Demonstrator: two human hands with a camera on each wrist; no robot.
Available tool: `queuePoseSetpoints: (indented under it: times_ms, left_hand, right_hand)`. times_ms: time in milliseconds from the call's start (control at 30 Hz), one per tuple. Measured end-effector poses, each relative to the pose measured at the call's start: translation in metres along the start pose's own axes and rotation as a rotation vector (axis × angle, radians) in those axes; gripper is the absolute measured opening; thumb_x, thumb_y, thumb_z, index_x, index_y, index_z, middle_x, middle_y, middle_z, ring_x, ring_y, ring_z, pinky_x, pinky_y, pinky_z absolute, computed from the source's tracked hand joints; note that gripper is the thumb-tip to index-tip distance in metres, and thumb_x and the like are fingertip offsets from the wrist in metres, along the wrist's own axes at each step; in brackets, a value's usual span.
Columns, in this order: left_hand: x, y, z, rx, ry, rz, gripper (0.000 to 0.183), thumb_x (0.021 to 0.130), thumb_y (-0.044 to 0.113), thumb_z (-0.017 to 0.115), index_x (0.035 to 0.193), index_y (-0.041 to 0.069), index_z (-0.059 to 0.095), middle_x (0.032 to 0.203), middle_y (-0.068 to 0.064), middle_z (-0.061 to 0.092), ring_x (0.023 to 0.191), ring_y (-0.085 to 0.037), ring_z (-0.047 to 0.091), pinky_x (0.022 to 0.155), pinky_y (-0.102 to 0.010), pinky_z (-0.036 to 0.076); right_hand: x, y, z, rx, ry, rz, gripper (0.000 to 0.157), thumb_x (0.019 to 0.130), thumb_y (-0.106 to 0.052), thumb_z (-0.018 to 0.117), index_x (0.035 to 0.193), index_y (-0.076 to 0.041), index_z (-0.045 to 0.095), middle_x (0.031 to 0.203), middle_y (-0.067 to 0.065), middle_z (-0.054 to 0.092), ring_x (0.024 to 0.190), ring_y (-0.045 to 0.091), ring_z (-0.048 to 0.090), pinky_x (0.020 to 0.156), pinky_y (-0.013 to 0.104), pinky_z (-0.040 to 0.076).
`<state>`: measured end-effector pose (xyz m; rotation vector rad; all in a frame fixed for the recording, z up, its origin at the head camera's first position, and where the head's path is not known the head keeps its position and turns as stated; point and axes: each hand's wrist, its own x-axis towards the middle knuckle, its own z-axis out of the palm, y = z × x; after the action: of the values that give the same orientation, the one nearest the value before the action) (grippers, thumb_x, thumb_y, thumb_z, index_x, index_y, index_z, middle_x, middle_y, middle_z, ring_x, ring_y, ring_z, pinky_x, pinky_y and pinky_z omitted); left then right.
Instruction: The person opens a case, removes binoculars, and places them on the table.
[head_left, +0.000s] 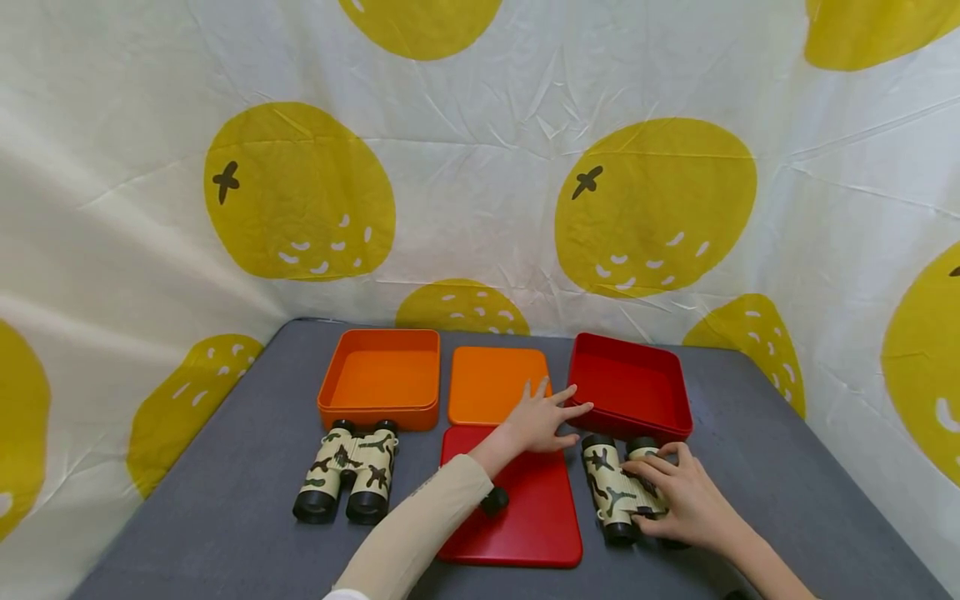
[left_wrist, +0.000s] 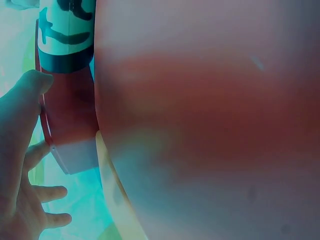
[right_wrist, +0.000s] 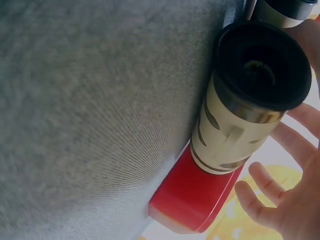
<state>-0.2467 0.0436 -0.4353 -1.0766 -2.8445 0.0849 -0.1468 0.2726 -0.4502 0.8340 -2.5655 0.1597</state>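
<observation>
Camouflage-patterned binoculars (head_left: 606, 487) with black ends lie on the grey table at the right. My right hand (head_left: 693, 504) holds them, its thumb near the front end and its fingers over the middle and right barrel. In the right wrist view, one barrel (right_wrist: 232, 132) stands close, with fingers beside and behind it. My left hand (head_left: 534, 418) is spread out over the lids, its fingertips near the left wall of an open red box (head_left: 633, 379). Nothing is in the left hand. Just in front of the red box are the binoculars' narrower ends.
A second pair of camouflage binoculars (head_left: 328, 467) lies at the left, before an open orange box (head_left: 386, 379). Between the boxes lie a flat orange lid (head_left: 491, 383) and a red lid (head_left: 536, 525), partly under my left arm. A patterned cloth (head_left: 480, 208) hangs behind the table.
</observation>
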Motion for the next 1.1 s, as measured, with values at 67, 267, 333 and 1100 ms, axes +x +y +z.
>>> queuePoseSetpoints:
  times_ms: [67, 267, 333, 1100]
  left_hand:
    - [0.0, 0.0, 0.0, -0.007, -0.001, -0.002, 0.059, 0.087, 0.05, 0.047, 0.139, 0.04, 0.021, 0.148, 0.004, 0.022, 0.132, -0.04, 0.026, 0.105, -0.055, 0.023]
    - [-0.002, -0.002, -0.002, -0.019, -0.001, -0.001, 0.059, 0.087, 0.05, 0.047, 0.139, 0.04, 0.021, 0.149, 0.003, 0.022, 0.132, -0.041, 0.025, 0.105, -0.055, 0.023]
    - [-0.002, -0.003, -0.002, -0.028, -0.007, -0.004, 0.059, 0.087, 0.049, 0.046, 0.139, 0.04, 0.021, 0.149, 0.004, 0.022, 0.132, -0.041, 0.024, 0.105, -0.055, 0.022]
    - [-0.034, -0.014, -0.02, -0.252, 0.013, -0.006, 0.059, 0.09, 0.049, 0.041, 0.14, 0.042, 0.012, 0.151, 0.006, 0.011, 0.137, -0.04, 0.007, 0.104, -0.059, 0.02]
  right_hand:
    - [0.0, 0.0, 0.0, 0.005, -0.004, 0.009, 0.057, 0.048, -0.037, 0.082, 0.101, -0.024, 0.063, 0.095, -0.012, 0.061, 0.092, 0.023, 0.041, 0.067, 0.038, 0.039]
    - [0.002, -0.001, 0.002, 0.006, -0.007, 0.011, 0.058, 0.049, -0.037, 0.081, 0.102, -0.024, 0.063, 0.097, -0.01, 0.062, 0.091, 0.023, 0.042, 0.068, 0.039, 0.04]
    - [0.003, -0.001, 0.002, 0.006, -0.007, 0.011, 0.058, 0.049, -0.038, 0.081, 0.102, -0.024, 0.063, 0.098, -0.01, 0.062, 0.091, 0.023, 0.041, 0.068, 0.039, 0.04]
    - [0.004, -0.013, -0.015, 0.111, -0.171, 0.134, 0.052, 0.065, -0.041, 0.074, 0.111, -0.02, 0.061, 0.111, 0.0, 0.059, 0.093, 0.023, 0.045, 0.067, 0.04, 0.044]
